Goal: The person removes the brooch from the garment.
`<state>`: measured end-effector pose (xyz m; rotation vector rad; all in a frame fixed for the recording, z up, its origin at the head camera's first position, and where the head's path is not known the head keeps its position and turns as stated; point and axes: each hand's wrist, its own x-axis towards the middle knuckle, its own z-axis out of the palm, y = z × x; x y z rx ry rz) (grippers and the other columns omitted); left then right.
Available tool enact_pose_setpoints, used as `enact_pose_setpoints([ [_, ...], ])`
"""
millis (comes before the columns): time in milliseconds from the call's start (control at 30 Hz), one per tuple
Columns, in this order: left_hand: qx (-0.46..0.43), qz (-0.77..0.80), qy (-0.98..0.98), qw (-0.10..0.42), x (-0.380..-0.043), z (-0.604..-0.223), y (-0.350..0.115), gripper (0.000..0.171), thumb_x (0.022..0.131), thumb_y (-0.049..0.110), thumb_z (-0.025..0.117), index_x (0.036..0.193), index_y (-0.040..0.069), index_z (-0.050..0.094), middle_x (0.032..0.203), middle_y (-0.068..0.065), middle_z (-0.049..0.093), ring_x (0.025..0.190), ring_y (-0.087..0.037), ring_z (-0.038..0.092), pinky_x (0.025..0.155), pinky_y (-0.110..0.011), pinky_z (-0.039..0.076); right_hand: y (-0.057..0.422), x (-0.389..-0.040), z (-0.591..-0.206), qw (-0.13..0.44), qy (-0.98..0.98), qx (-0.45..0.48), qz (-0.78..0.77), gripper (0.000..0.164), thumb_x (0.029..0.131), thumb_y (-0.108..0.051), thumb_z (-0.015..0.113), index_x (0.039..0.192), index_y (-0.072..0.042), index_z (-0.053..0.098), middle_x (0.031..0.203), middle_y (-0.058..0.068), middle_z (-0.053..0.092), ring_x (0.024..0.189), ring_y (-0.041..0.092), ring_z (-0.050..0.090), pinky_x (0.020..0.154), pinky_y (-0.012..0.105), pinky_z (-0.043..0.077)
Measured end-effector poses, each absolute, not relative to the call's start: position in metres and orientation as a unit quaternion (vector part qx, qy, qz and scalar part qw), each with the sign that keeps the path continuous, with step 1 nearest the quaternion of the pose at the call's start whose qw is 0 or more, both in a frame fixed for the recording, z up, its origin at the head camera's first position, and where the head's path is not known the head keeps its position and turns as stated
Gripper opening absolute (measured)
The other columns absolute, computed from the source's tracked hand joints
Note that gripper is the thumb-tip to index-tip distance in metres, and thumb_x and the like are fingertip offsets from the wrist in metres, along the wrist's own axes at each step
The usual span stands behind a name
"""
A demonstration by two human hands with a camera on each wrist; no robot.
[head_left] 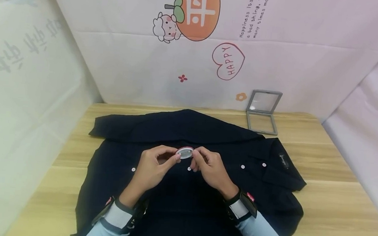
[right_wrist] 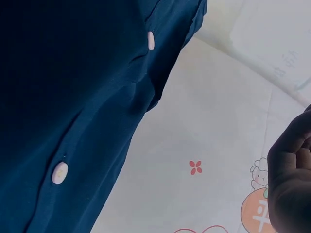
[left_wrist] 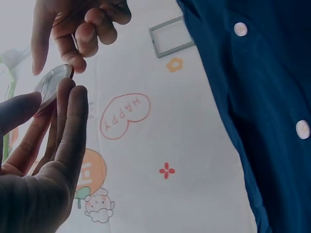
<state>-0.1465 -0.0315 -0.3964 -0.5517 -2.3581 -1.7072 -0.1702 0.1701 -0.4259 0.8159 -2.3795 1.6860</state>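
Observation:
A small round badge [head_left: 184, 153], with a silvery back and a red edge, is held up over a dark navy shirt [head_left: 174, 131] spread on the table. My left hand [head_left: 152, 169] pinches it by its left side, thumb on the back and fingers behind. At its right edge, my right hand [head_left: 212, 168] has thumb and fingertips closed in on the rim. Seen from the left wrist, the badge [left_wrist: 54, 82] stands tilted between both hands. Only part of the right hand [right_wrist: 294, 179] shows in the right wrist view, with the badge out of sight there.
The shirt's white buttons [head_left: 243, 167] run along its front, with its collar [head_left: 284, 162] to the right. A grey hinged frame [head_left: 260, 133] stands unfolded at the back right of the wooden table [head_left: 330, 205]. Printed white cloth [head_left: 129, 64] walls the back and sides.

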Motion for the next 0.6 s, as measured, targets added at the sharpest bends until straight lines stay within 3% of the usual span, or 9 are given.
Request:
enact_pose_setpoints([
  [200,-0.173,-0.577,-0.794,0.082,-0.145,-0.405,-0.031,0.018,0.090,0.011,0.070,0.103,-0.001,0.072,0.096,-0.013,0.072,0.085,-0.023,0.073,0.076,-0.023,0.058,0.173,-0.170,-0.427,0.056,-0.780,0.278,0.558,0.025,0.103,-0.008,0.049,0.123,0.001,0.061,0.081,0.010,0.068,0.065,0.012,0.063,0.062,0.026,0.055],
  [600,-0.130,-0.583,-0.801,0.048,-0.142,-0.419,-0.040,0.021,0.094,0.017,0.066,0.109,0.003,0.070,0.096,-0.015,0.071,0.078,-0.016,0.071,0.069,-0.026,0.058,0.177,-0.172,-0.429,0.081,-0.781,0.307,0.538,0.017,0.099,-0.004,0.055,0.110,-0.001,0.067,0.081,0.008,0.066,0.064,0.010,0.063,0.060,0.024,0.055],
])
